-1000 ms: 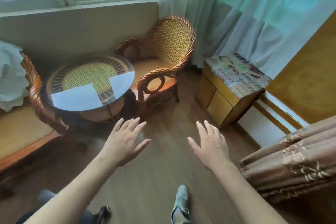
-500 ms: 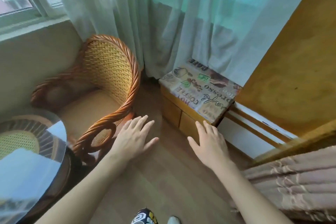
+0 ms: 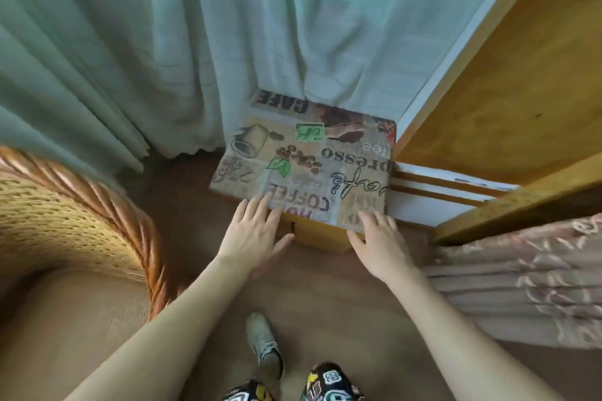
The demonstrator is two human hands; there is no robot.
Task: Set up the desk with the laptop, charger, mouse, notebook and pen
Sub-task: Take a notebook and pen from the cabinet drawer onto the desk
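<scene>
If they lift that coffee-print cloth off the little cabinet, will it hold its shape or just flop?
The coffee-print cloth probably flops: its front edge drapes over the wooden cabinet and follows the corners. It looks woven and thickish, so likely light but not flimsy. Both the left hand and right hand hover open at that edge; two-handed lifting should limit sagging.
</scene>
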